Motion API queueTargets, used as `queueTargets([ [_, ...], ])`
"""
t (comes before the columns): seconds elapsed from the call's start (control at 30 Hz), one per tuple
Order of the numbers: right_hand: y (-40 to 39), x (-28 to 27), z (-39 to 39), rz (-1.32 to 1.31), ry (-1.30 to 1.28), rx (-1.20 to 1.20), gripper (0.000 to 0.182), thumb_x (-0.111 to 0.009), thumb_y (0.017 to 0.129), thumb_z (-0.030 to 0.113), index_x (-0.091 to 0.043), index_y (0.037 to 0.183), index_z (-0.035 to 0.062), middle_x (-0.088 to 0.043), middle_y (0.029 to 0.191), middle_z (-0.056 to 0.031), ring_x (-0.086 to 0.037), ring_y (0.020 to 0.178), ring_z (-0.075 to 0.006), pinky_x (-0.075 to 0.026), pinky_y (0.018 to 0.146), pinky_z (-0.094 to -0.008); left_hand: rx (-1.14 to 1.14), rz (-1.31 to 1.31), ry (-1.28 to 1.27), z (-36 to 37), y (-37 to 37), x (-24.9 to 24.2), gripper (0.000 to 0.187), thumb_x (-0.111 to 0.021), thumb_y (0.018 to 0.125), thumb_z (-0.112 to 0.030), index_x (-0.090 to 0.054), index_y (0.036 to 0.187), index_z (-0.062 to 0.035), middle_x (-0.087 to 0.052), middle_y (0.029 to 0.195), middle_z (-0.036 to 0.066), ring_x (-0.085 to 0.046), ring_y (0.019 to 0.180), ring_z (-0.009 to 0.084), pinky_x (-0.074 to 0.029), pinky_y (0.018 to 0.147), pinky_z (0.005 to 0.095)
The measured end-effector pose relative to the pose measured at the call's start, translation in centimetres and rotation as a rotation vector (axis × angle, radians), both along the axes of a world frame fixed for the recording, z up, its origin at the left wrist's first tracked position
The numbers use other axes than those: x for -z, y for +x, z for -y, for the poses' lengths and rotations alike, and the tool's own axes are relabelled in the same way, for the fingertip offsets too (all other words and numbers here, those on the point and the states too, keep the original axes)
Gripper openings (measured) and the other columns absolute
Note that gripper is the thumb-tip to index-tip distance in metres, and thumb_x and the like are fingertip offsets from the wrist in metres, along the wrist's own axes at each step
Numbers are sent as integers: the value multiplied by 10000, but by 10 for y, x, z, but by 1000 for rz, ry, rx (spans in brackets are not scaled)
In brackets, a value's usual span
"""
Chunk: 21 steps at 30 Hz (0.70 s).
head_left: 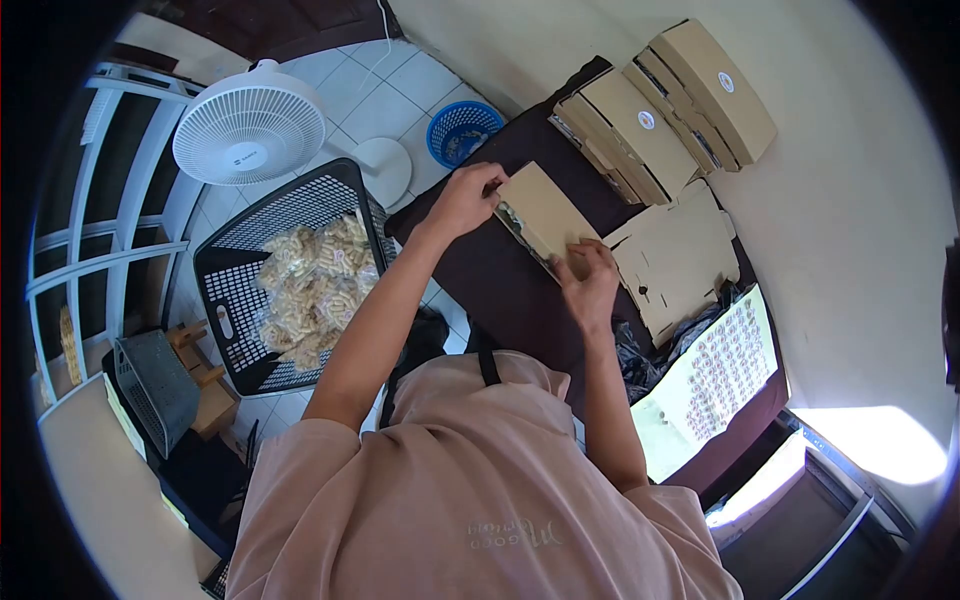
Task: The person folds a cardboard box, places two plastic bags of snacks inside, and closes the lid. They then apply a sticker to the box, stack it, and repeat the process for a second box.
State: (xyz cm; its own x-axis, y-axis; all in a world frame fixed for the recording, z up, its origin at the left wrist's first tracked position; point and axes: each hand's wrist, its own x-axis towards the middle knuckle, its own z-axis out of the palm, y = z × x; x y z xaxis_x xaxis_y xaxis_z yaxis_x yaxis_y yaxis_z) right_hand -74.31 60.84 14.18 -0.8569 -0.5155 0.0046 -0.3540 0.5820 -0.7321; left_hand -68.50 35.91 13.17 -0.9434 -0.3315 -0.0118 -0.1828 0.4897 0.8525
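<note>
A tan cardboard box (545,212) lies on the dark table (500,290) in front of me. My left hand (466,196) grips its far corner, fingers curled over the edge. My right hand (588,277) presses on the near end of the box, fingers bent on its flap. Whether the lid is fully closed I cannot tell. To the right of my right hand lies a flat unfolded cardboard blank (680,258).
Closed boxes with round stickers (665,105) are stacked at the table's far end. A sticker sheet (715,375) lies at the right. A black basket of packaged snacks (300,275), a white fan (250,128) and a blue basket (462,130) stand on the tiled floor at the left.
</note>
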Motion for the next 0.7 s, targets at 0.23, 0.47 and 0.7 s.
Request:
queueTargets([
  [0.23, 21, 33, 14, -237, 106, -35, 275, -806, 753, 214, -694, 972, 91, -543, 1282, -146, -386, 1340, -401, -236, 1113, -631, -41, -94, -186, -10, 24, 26, 299, -621, 818, 37, -622, 1111, -23, -641, 1095, 156, -615, 1047, 357, -510, 873, 396],
  [0.47, 23, 39, 15, -278, 131, -74, 205, -758, 803, 189, -697, 984, 115, -566, 1277, -79, -391, 1355, -386, -178, 1094, -702, -80, -84, -65, -20, 31, 24, 347, -598, 861, 14, -602, 1204, -36, -626, 1174, 153, -611, 1071, 355, -525, 874, 385],
  [0.7, 22, 35, 16, -282, 119, -87, 176, -738, 818, 172, -700, 981, 118, -582, 1261, -67, -402, 1350, -387, -177, 1085, -711, -87, -120, -52, -22, 34, 26, 354, -601, 890, -15, -587, 1243, -42, -618, 1193, 145, -619, 1072, 337, -554, 828, 367],
])
